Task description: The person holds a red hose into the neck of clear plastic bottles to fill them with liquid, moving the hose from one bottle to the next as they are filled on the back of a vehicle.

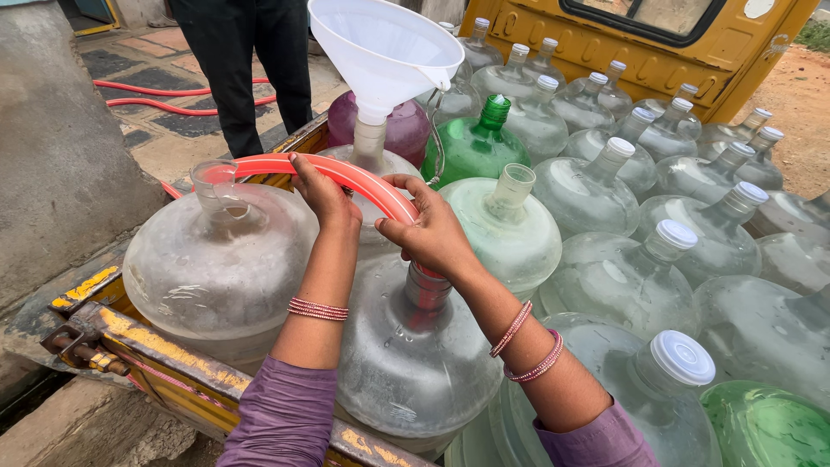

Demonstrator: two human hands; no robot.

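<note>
A red hose (354, 175) arcs over several big clear water jugs and bends down into the neck of the near jug (413, 346). My left hand (322, 192) grips the hose on its upper curve. My right hand (430, 232) holds the hose just above that jug's mouth, where its end goes inside. A white funnel (380, 50) stands in the neck of the jug behind my hands. An uncapped jug (220, 259) sits to the left.
Many capped clear jugs (627, 277), a green one (474, 145) and a purple one (405, 128) fill a yellow vehicle bed (164, 355). A person in black trousers (242, 60) stands behind. More red hose (173, 97) lies on the pavement. A concrete wall (52, 156) rises at left.
</note>
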